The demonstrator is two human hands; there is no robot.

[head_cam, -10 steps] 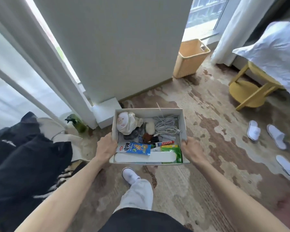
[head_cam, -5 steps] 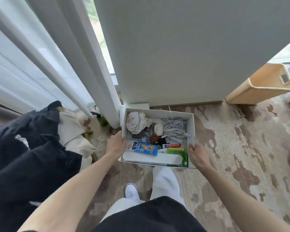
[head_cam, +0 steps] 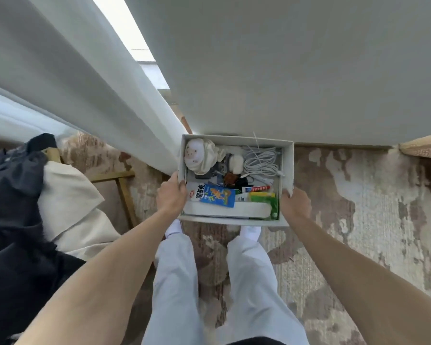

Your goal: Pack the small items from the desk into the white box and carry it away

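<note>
Head view: white box (head_cam: 288, 170) packed, cable (head_cam: 260, 160) and snack packet (head_cam: 215, 196) inside; left hand (head_cam: 171, 197) and right hand (head_cam: 295, 204) grip box's sides; carrying underway, set-down left.

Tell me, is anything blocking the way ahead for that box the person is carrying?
Yes. A pale wall rises right behind the far edge of the white box, and a curtain hangs at its far left corner. Both the left hand and right hand grip its sides, with nothing between them and it.
</note>
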